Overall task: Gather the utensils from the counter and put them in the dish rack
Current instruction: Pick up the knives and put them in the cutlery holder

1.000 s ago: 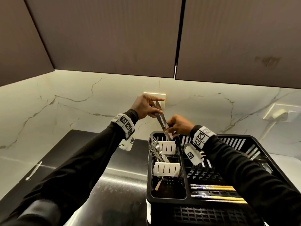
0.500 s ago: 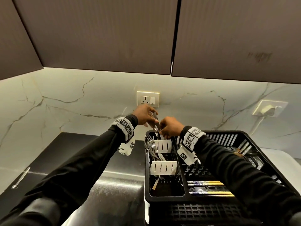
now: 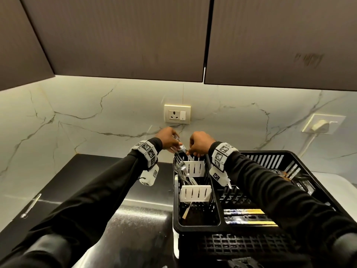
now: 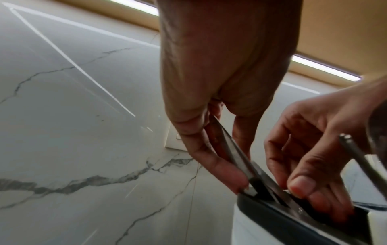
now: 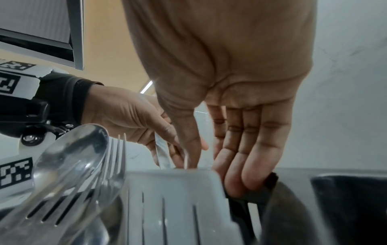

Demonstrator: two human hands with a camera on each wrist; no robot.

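Observation:
A black dish rack [image 3: 289, 154] stands on the counter at the right. My left hand [image 3: 176, 147] pinches flat steel utensils [image 3: 181, 147] by their upper ends over the rack's back left corner. In the left wrist view the steel utensils [image 4: 232, 149] slant down past the rack's rim [image 4: 272, 210]. My right hand [image 3: 190, 151] is beside them. Its fingers [image 5: 251, 165] are nearly straight and their tips rest on the rim behind a white divider [image 5: 173, 199]. A spoon [image 5: 71, 157] and a fork [image 5: 117, 157] stand in the compartment in front.
One spoon [image 3: 31, 206] lies far left on the black counter [image 3: 96, 171]. Yellow-handled pieces [image 3: 249, 211] lie in the rack's main tray. A second white divider [image 3: 195, 193] sits nearer me. The marble wall with a socket [image 3: 177, 114] is close behind the hands.
Both hands have come down toward the rack's back corner with the steel utensils. The utensils' lower ends now reach below the rim. My right fingers have straightened.

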